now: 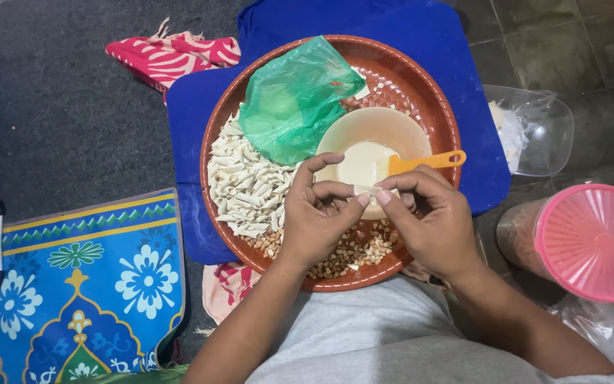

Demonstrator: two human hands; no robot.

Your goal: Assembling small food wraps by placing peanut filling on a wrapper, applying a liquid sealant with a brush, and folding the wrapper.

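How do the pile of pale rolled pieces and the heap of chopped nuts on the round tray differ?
The rolled pieces are pale cream and stick-shaped; the chopped nuts are tan and brown small bits. The rolled pieces fill the tray's left side beside the green bag; the nuts lie along the near rim, partly hidden under both hands. The rolled pile looks larger. Both lie loose on the brown tray.

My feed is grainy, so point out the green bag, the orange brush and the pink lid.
green bag (293,99), head view, middle of the crumpled plastic.
orange brush (428,161), head view, on its handle over the bowl's rim.
pink lid (595,238), head view, centre of the ribbed top.
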